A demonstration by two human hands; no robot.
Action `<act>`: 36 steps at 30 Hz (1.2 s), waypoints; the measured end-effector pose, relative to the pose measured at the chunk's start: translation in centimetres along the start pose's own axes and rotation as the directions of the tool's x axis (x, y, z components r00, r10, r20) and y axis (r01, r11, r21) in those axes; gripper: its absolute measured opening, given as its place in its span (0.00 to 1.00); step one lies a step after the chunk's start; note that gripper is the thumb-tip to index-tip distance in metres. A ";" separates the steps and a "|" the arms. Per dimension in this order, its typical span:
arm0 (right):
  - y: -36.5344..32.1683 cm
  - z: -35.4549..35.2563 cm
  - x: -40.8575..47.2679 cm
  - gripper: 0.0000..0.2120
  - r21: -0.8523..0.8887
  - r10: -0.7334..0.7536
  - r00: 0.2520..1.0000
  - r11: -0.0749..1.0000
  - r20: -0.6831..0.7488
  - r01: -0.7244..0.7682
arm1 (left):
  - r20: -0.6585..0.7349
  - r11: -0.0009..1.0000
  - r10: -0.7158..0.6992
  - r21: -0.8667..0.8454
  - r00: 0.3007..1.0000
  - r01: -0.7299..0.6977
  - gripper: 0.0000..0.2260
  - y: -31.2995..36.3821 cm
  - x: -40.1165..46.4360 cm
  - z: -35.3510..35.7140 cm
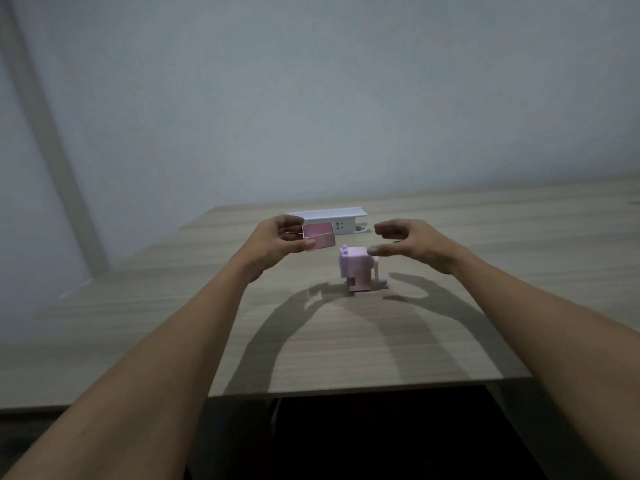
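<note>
A lilac box-shaped pencil sharpener [356, 270] with a side crank stands upright on the wooden table [346, 341]. Its front shows an empty rectangular slot low down. My left hand [280, 242] holds a small translucent pink drawer [319, 237] in the air, up and to the left of the sharpener, pinched between thumb and fingers. My right hand [412, 242] hovers just right of the sharpener's top, fingers and thumb spread apart, holding nothing. Its thumb tip is close to the sharpener's upper right corner.
A white power strip [332, 220] with a raised lid lies on the table behind the hands, next to a round cable hole [362, 230]. The table's front edge runs below my forearms, with dark space under it. A pale wall stands behind the table.
</note>
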State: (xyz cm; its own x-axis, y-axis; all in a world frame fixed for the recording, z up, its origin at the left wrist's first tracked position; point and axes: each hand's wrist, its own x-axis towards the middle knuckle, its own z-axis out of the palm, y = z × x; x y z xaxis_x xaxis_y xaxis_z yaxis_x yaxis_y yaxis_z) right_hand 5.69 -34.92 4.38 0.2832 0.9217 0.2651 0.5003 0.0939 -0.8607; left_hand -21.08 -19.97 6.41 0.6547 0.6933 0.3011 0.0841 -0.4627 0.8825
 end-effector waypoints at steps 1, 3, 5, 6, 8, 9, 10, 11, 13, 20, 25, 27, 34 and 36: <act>-1.0 -0.4 -0.1 0.37 0.020 -0.023 1.000 1.000 -0.019 0.024 | 0.010 1.000 0.013 -0.003 1.000 -0.013 0.28 0.8 0.1 0.4; -2.8 -1.2 -0.6 0.36 0.039 -0.053 0.998 0.998 -0.035 0.054 | 0.036 0.999 0.034 -0.007 0.999 -0.034 0.28 2.2 0.5 1.6; -3.9 -2.1 -1.0 0.35 0.075 -0.054 0.998 0.996 -0.044 0.057 | 0.063 0.998 0.056 -0.013 0.996 -0.056 0.29 3.5 1.0 3.1; -4.3 -2.6 -1.2 0.34 0.083 -0.053 0.997 0.995 -0.051 0.057 | 0.081 0.998 0.068 -0.018 0.994 -0.067 0.29 4.2 1.2 3.9; -4.8 -4.1 -2.3 0.32 0.071 -0.052 0.996 0.996 -0.066 0.056 | 0.121 0.995 0.093 -0.034 0.988 -0.089 0.29 5.5 1.7 6.0; -4.9 -4.7 -2.8 0.32 0.065 -0.051 0.996 0.996 -0.068 0.055 | 0.134 0.994 0.105 -0.041 0.985 -0.100 0.29 6.1 1.9 7.0; -4.9 -5.6 -3.6 0.31 0.059 -0.048 0.996 0.997 -0.073 0.053 | 0.154 0.993 0.118 -0.051 0.981 -0.111 0.29 6.7 1.9 8.1; -4.8 -6.4 -4.4 0.29 0.050 -0.048 0.996 0.997 -0.076 0.052 | 0.175 0.991 0.128 -0.056 0.976 -0.120 0.28 7.3 2.1 9.3; -4.7 -8.4 -6.1 0.25 0.041 -0.046 0.995 0.998 -0.089 0.049 | 0.212 0.988 0.150 -0.077 0.966 -0.137 0.27 8.3 2.4 11.6; -4.0 -16.0 -13.7 0.22 -0.031 -0.006 0.972 1.000 -0.234 -0.002 | 0.383 0.967 0.231 -0.190 0.895 -0.168 0.30 11.7 3.6 20.9; -2.8 -21.0 -20.7 0.22 -0.052 0.069 0.930 0.994 -0.361 -0.094 | 0.551 0.949 0.299 -0.259 0.779 -0.181 0.24 14.2 2.5 28.9; -2.2 -22.4 -23.5 0.22 -0.035 0.111 0.906 0.990 -0.409 -0.137 | 0.580 0.943 0.319 -0.274 0.750 -0.189 0.23 15.2 1.5 31.6; 0.3 -25.2 -33.9 0.21 0.123 0.266 0.821 0.964 -0.506 -0.237 | 0.647 0.925 0.342 -0.359 0.681 -0.124 0.23 15.9 -4.0 41.4; 2.0 -25.3 -37.4 0.24 0.216 0.337 0.800 0.941 -0.497 -0.262 | 0.680 0.924 0.343 -0.369 0.648 -0.102 0.22 15.3 -6.6 44.1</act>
State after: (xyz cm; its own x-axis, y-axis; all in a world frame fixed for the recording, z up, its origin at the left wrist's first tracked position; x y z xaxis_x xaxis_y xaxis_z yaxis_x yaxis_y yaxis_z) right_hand 16.77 -78.75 3.69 0.8013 0.5821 0.1382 0.2200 -0.0719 -0.9728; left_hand 9.06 -55.98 2.00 0.9638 -0.0856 0.2524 -0.2665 -0.2947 0.9177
